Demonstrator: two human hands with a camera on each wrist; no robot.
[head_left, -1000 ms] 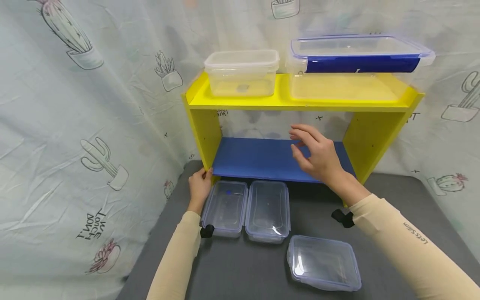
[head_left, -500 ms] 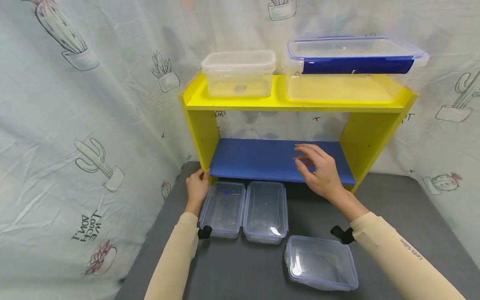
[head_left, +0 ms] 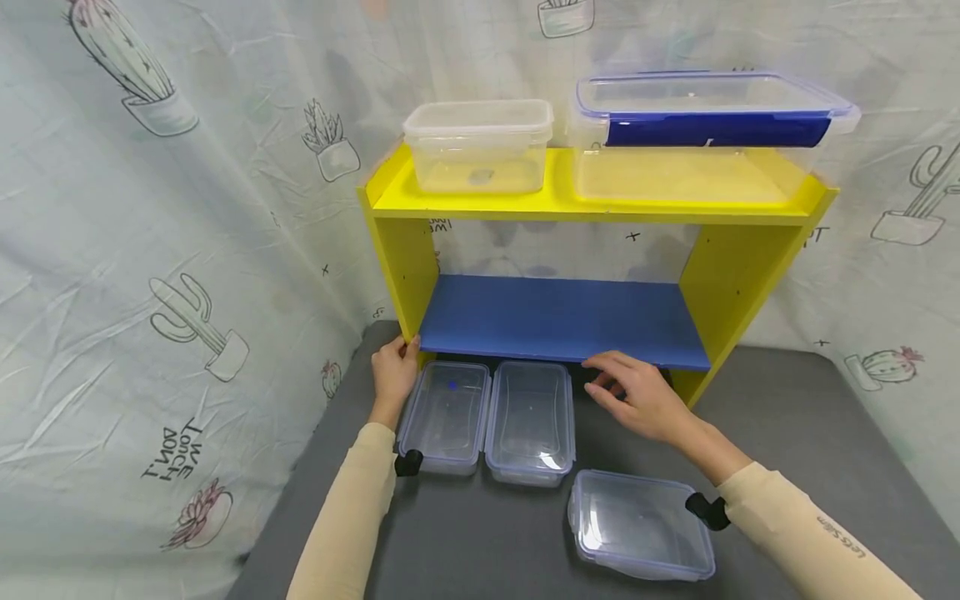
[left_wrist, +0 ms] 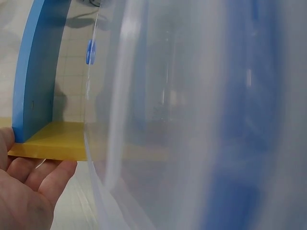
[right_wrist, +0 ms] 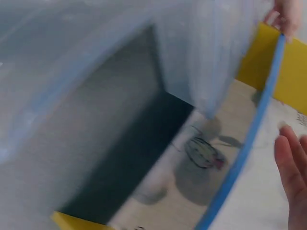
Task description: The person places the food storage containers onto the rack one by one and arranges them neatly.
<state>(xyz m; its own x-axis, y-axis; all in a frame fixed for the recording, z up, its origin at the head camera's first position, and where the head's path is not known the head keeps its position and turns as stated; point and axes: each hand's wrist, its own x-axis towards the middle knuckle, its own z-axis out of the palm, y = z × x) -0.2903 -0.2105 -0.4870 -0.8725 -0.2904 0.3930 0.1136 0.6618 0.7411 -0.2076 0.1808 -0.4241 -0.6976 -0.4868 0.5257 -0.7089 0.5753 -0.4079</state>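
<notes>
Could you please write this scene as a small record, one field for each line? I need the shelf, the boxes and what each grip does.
Shelf: yellow shelf with a blue board as lower level
On top: small box at left, larger blue-clip box at right
On grey table: left box and middle box side by side; right box turned sideways, nearer the person
Left grip: holds the shelf's left panel at the board's corner
Right grip: holds nothing, near the board's front edge
</notes>
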